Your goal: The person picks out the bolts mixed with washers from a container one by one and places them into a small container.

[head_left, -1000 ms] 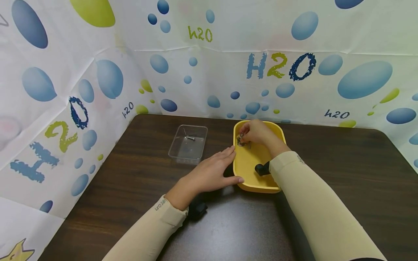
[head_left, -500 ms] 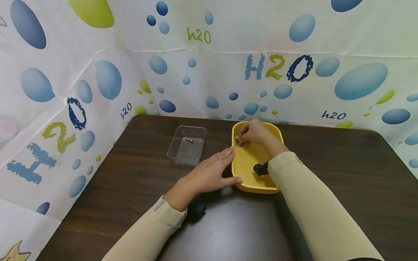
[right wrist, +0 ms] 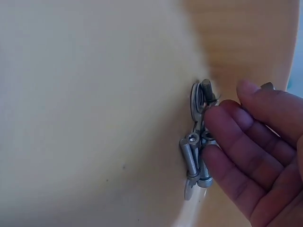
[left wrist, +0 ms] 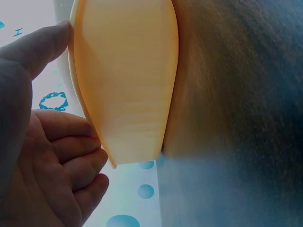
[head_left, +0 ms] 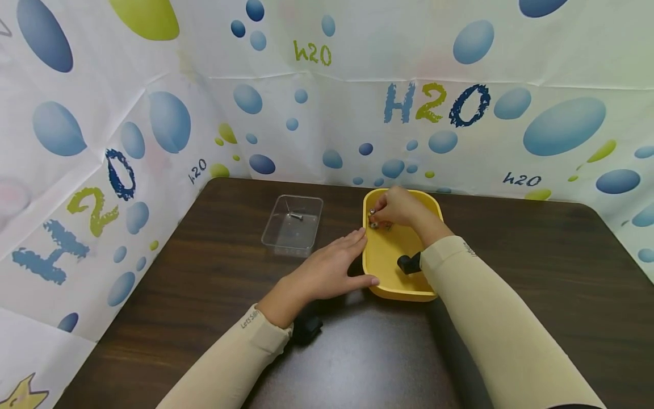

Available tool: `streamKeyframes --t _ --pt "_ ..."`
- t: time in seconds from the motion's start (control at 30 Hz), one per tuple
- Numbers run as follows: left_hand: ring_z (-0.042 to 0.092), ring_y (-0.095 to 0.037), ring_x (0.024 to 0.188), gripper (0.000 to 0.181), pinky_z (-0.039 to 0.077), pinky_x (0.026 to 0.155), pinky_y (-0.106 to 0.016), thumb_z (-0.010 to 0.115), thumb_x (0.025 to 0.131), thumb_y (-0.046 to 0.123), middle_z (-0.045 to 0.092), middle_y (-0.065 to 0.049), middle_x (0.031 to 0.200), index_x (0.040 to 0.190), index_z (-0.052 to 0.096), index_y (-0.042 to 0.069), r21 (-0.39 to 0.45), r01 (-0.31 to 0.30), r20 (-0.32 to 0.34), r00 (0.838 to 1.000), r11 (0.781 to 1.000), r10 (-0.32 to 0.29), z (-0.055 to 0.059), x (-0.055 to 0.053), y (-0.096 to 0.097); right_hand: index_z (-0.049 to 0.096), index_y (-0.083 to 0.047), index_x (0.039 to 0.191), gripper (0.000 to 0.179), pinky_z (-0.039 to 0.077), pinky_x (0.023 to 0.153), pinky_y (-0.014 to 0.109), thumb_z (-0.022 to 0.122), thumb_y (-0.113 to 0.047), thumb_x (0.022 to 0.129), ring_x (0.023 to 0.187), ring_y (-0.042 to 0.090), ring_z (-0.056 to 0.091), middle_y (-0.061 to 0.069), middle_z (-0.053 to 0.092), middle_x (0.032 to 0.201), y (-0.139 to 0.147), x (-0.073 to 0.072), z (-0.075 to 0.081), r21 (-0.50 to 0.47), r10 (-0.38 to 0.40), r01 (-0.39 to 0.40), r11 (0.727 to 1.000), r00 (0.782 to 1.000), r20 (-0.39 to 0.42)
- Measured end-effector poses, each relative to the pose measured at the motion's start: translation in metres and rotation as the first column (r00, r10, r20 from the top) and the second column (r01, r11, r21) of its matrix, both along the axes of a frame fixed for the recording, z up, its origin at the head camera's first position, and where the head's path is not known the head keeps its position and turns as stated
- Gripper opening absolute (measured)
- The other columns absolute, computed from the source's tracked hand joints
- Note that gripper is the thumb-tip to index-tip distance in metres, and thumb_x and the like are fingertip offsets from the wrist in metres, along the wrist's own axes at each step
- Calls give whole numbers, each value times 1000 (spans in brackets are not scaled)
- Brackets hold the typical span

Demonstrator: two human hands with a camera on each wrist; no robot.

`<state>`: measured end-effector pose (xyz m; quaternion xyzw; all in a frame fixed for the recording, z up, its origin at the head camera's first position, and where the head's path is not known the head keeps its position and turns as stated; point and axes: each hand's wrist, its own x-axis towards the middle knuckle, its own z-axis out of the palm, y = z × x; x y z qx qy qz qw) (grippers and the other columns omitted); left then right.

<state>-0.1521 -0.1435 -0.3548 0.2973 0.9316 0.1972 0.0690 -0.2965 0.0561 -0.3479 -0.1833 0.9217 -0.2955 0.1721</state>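
Closest, a dark brown table (head_left: pixel 153 318) with wood-like streaks, smooth and a bit shiny. Then a left hand (head_left: pixel 329 270), thumb wide from the fingers, touching a yellow, round-cornered, plastic-looking tub (head_left: pixel 403 296). Probably light and stiff; good to hold by the rim. Reaching inside, a right hand (head_left: pixel 403 207), fingers curled, pinching a small grey metal piece (right wrist: pixel 268 86); too covered to tell what kind. By those fingertips, near the tub's left wall, a heap of silver bolts (right wrist: pixel 189 158) with ridged stems, plus round flat metal pieces (right wrist: pixel 193 101). Likely hard, light and slippery; best pinched by the stem. To the left, apart, a clear, thin-walled box (head_left: pixel 286 241) holding a silver screw (head_left: pixel 296 216). Farthest, a creased white sheet (head_left: pixel 332 130) with blue drops.
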Motion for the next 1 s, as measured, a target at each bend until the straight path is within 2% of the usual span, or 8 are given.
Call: streamKeyframes --t 0.17,0.37,0.57,1.0 --pt "21 -19 151 92 24 121 -41 59 90 62 17 -6 165 157 23 11 -3 -2 6 1000 1000 2 0 0 0 76 -4 95 14 60 76 36 75 -15 87 80 23 71 9 75 87 2 1 3 0 -15 15 1000 1000 -10" --pt "21 -20 151 92 25 120 -42 59 90 62 18 -7 165 157 24 10 -3 -2 10 1000 1000 2 0 -1 0 76 -5 102 20 59 82 37 74 -20 89 85 24 72 11 76 94 6 4 5 -34 -25 26 999 1000 16" --pt "22 -20 150 92 25 120 -42 59 90 63 18 -6 165 157 24 11 -4 -6 2 1000 1000 6 0 0 0 77 -7 106 22 57 79 30 70 -21 91 84 25 67 10 75 91 7 3 5 -13 -18 18 1000 1000 -17" --pt "23 -20 150 92 25 120 -41 59 89 63 17 -4 165 157 23 13 2 -16 17 1000 1000 15 -1 1 -1 75 -6 104 19 58 81 36 71 -19 90 84 26 69 8 74 88 8 3 4 -25 -18 18 1000 1000 -3"
